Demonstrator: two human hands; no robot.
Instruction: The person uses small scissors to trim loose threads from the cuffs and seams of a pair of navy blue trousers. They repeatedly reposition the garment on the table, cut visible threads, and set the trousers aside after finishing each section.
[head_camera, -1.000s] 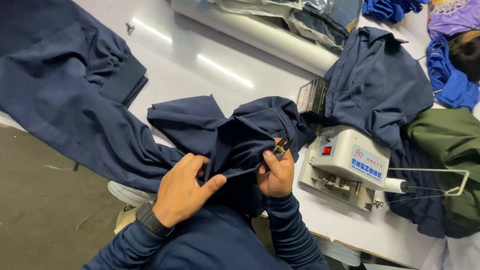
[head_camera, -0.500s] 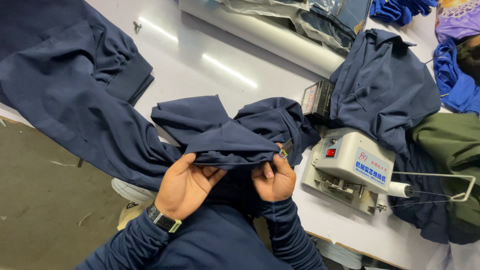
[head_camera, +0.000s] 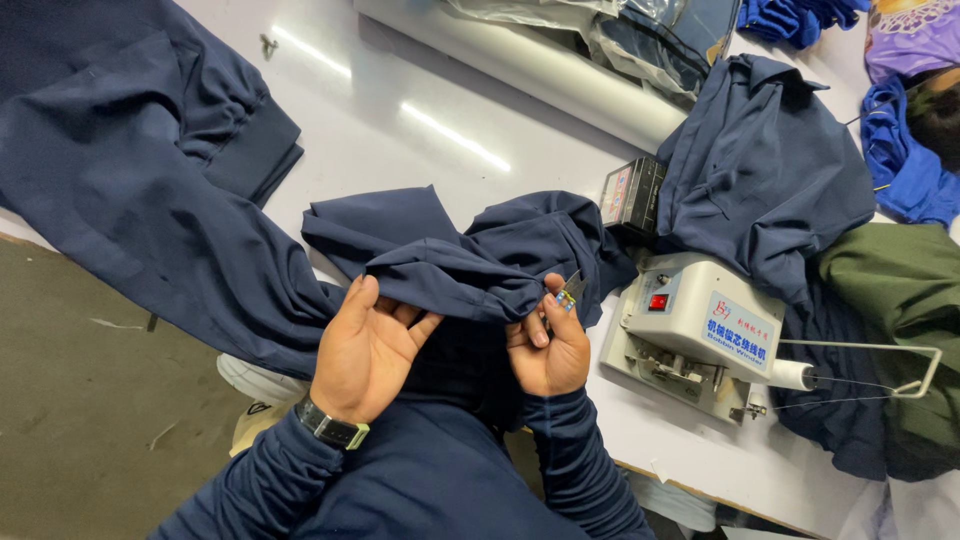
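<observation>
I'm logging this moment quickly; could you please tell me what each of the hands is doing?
Left hand: closed on the navy garment.
Right hand: pinching the garment and a small clipper-like tool.

A white table (head_camera: 420, 130) is lit from above, and two bright streaks of light are reflected on its glossy top. A grey floor (head_camera: 90, 420) is seen at the lower left, marked with scuffs and scraps. A pale roll (head_camera: 540, 75) is laid along the table's far side. No walls or windows are shown.
</observation>
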